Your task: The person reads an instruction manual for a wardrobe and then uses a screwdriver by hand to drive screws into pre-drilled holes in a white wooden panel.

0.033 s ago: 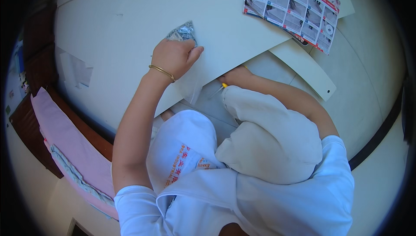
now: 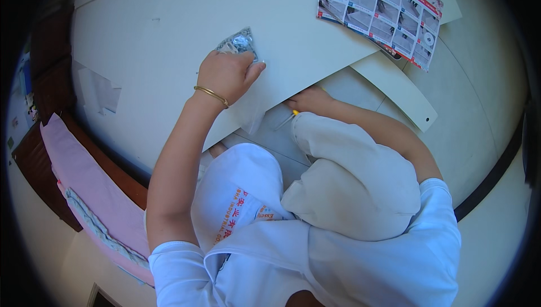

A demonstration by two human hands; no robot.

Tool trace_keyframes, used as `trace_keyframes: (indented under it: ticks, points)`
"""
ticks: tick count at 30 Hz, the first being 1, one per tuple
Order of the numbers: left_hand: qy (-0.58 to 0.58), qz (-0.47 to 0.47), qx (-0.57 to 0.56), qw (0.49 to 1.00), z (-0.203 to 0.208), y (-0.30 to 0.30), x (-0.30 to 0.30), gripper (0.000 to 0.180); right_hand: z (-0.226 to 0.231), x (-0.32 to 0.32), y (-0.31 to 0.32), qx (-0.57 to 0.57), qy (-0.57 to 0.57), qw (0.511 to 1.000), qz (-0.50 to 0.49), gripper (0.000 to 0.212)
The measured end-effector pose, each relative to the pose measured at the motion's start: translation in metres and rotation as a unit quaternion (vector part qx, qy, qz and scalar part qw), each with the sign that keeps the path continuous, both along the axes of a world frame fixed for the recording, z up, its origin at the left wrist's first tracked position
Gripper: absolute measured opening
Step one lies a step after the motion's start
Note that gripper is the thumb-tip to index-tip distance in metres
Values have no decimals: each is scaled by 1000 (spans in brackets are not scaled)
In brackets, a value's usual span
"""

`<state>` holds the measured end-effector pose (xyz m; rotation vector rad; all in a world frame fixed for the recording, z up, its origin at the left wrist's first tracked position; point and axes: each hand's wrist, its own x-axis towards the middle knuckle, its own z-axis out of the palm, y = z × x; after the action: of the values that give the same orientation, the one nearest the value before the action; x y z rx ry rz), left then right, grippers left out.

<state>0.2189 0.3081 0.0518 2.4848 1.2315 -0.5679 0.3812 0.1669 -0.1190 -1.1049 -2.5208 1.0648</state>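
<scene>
Head view — left fingers (image 2: 245, 58) grasp a clear bag (image 2: 238, 42) — right fingers (image 2: 293, 103), partly hidden, cannot tell.

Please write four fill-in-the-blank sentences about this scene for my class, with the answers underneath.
1. The left hand grips a clear plastic ____.
2. A gold-coloured bracelet circles the person's ____ wrist.
3. The printed sheet lies toward the picture's upper ____ corner.
4. The slender tool near the right hand has one bright ____ end.

Missing words: bag; left; right; yellow.

Board (image 2: 304, 36), upper centre, is off-white; leaflet (image 2: 378, 12), upper right, shows photo grid, red-blue bands; cloth (image 2: 93, 174), lower left, pink.
</scene>
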Motion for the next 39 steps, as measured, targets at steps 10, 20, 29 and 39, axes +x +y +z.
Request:
trace_keyframes:
  ticks: [10,20,29,39]
  points:
    - [-262,-198,-64,942,-58,-136,-13,28,-9,71,-56,21,29,999,-41,39]
    - [-242,-43,30,969,-152,-151,54,31,20,111,-72,89,-80,981,-152,35]
    - [-193,-4,-58,979,-172,-161,44,14,-1,114,-58,67,-75,992,-77,13]
    - [-283,57,-264,920,-118,-170,29,24,42,102,-73,-287,148,901,-292,23]
